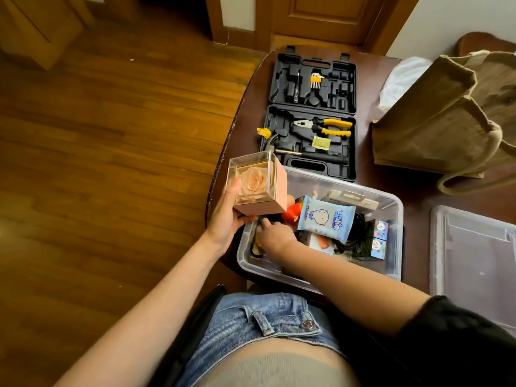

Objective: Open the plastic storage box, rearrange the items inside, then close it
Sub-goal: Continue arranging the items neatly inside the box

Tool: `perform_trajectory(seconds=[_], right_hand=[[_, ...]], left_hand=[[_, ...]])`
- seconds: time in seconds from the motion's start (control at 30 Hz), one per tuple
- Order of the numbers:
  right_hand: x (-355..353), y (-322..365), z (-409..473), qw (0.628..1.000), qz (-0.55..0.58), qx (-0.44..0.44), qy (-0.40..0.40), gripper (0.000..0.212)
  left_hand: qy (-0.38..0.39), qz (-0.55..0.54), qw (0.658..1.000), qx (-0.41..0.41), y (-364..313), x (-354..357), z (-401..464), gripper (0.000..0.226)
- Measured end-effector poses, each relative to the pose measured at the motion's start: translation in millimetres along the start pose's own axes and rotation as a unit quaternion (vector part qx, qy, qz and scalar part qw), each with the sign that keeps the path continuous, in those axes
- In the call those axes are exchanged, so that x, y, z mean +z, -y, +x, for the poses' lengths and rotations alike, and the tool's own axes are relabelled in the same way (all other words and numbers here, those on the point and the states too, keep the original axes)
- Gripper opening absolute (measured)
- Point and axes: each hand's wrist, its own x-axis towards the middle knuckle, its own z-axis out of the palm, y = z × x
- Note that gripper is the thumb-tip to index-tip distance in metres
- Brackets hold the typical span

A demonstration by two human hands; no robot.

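The clear plastic storage box [391, 216] stands open on the dark table, its lid [474, 258] lying flat to the right. My left hand [227, 216] grips a pink cube case with a peach rose [255, 185] above the box's left rim. My right hand [272, 233] reaches into the box's left end, fingers curled down among the items; what they touch is hidden. Inside lie a blue wipes pack [325, 217], an orange item [291, 215], black cables [356, 233], small blue cartons [379, 238] and a grey package [351, 198].
An open black tool case [312, 115] with yellow pliers [326, 127] and a hammer sits behind the box. A brown jute bag [446, 121] and a white plastic bag [402, 76] stand at the back right. Wooden floor lies to the left of the table edge.
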Motion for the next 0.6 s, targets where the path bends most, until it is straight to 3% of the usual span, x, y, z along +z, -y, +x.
perform_trajectory(seconds=[0.23,0.6], right_hand=[[12.7,-6.3,11.1,0.994,-0.105,-0.026,-0.021,0.051],[8.1,2.7,12.8,0.998,-0.061,0.02,-0.006,0.049]], left_hand=[[-0.041,-0.003,0.999,0.018,1.2,-2.1,-6.9,0.06],[-0.041,-0.002,0.998,0.045,0.8,-6.7,-16.0,0.058]])
